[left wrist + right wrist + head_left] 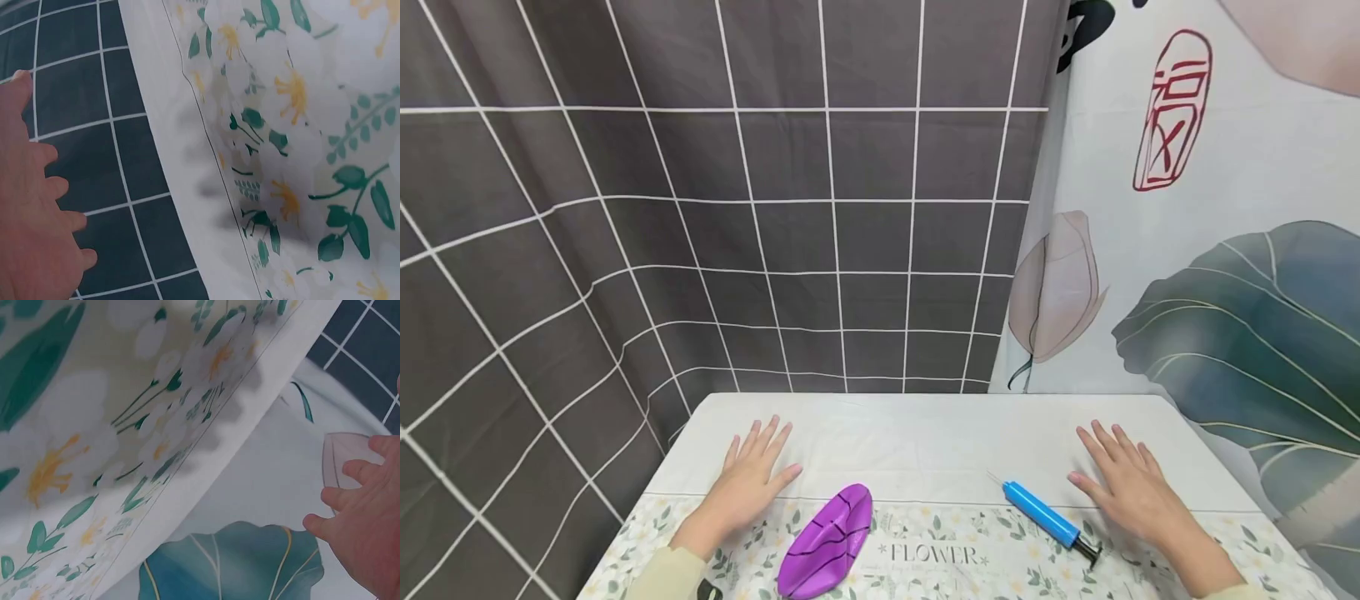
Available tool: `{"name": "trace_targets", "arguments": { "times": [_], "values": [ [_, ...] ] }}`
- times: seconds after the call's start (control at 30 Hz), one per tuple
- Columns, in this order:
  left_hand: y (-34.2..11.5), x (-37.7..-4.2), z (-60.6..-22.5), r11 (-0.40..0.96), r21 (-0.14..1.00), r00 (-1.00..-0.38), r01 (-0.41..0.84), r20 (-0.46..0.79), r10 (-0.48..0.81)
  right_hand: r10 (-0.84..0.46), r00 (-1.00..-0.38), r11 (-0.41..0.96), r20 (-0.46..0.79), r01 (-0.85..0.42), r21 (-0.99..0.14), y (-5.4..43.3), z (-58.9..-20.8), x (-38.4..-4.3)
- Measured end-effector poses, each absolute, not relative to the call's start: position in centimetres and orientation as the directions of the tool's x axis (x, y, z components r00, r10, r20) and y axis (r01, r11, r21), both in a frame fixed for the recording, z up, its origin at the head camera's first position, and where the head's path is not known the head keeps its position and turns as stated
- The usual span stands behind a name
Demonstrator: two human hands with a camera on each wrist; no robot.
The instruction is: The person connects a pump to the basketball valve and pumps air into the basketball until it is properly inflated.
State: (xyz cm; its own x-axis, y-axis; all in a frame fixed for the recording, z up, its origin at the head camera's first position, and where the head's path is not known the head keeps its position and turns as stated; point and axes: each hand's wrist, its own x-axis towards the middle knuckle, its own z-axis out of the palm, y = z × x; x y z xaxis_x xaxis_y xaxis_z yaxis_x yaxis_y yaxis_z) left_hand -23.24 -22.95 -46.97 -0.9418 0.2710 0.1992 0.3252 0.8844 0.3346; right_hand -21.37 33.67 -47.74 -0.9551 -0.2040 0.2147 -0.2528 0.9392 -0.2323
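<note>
A deflated purple ball [827, 543] with black lines lies on the flowered tablecloth, to the right of my left hand [743, 483]. That hand has its fingers spread and holds nothing. My right hand [1131, 487], also with spread fingers and nothing in it, is to the right of a blue hand pump [1042, 514]. The pump has a black handle at its near end and a thin needle at its far end. Each wrist view shows only its own hand, the left [40, 206] and the right [365, 506], over cloth; ball and pump are outside both.
The table [925, 446] has a plain white far strip and a flower print in front. Behind it hangs a dark grey curtain [872, 237] with white grid lines, which wraps round the left side. A pale curtain [1120, 292] with leaf prints hangs at the right.
</note>
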Motion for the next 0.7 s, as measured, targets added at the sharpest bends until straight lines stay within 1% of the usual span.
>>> {"name": "trace_targets", "arguments": {
  "times": [0.2, 0.7],
  "values": [
    [-22.0, -22.9, -46.8, 0.876, 0.334, -0.934, 0.347, 0.207, 0.291, -0.210, -0.956, 0.932, 0.204, -0.259, -0.252, 33.0, -47.7, -21.1],
    [-20.2, -21.8, -46.7, 0.869, 0.364, -0.942, 0.336, 0.151, 0.301, -0.227, -0.958, 0.920, 0.175, -0.269, -0.283, 31.6, -48.0, -20.9]
  ]
}}
